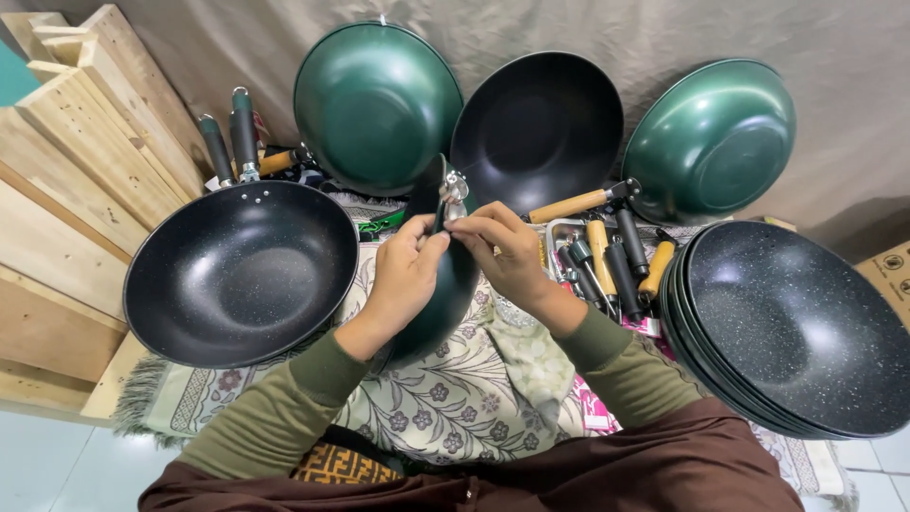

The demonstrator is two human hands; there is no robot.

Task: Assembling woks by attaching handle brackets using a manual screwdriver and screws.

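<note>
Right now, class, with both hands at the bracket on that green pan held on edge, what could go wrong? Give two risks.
1. The green pan stands on its edge on the patterned cloth, steadied only by the left hand and right hand at the metal bracket; it could roll or tip.
2. The stacked speckled pans sit close to the right elbow and might be knocked.

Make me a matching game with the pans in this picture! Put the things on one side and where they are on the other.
Things:
1. green pan
2. speckled black pan
3. stack of black pans
4. loose handles

Places:
A. far right
B. held on edge by the left hand and right hand
C. lying flat, left of the hands
D. in a tray, right of the hands

Pairs: 1-B, 2-C, 3-A, 4-D
</note>
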